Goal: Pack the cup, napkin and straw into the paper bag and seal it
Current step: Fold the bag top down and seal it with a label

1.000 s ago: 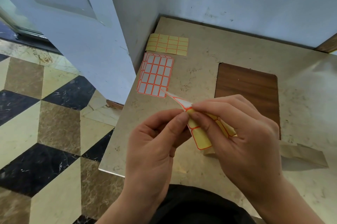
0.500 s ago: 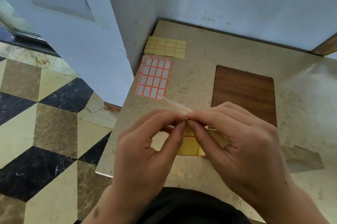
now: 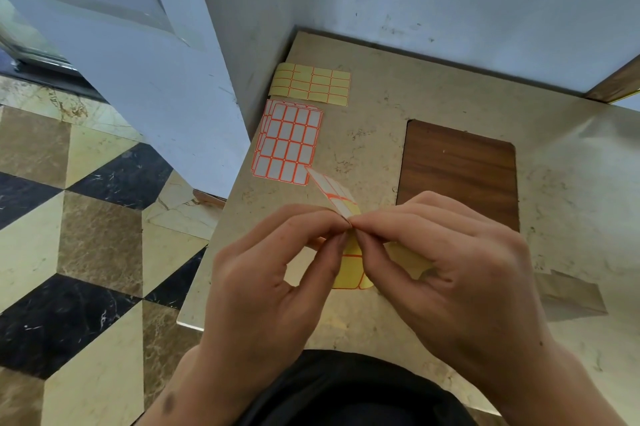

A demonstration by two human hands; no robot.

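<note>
Beige marble tabletop (image 3: 433,86) fills the right half of the frame, set into a corner of pale walls, with a checkered stone floor (image 3: 86,235) at lower left. At centre, both hands meet over a small label sheet (image 3: 349,263): yellow backing with orange-lined stickers, bent so one white-faced strip stands up toward upper left. The left hand (image 3: 273,273) has thumb and forefinger curled together, pinching the sheet's upper edge. The right hand (image 3: 446,269) pinches the same spot from the other side, its fingertips touching the left hand's; the rest of the sheet hangs below between the palms.

Just right of the right hand, at the frame's right edge, a flat brown paper piece (image 3: 571,290) lies on the table; whether it is the bag cannot be told, and cup, napkin and straw do not show.

Above the hands, a dark wood panel (image 3: 460,169) lies inset in the top. Left of it, near the table's left edge, a stack of white stickers (image 3: 287,141) with orange borders lies flat, and just above that a yellow sheet (image 3: 311,83).

A dark garment (image 3: 346,387) shows at bottom centre.
</note>
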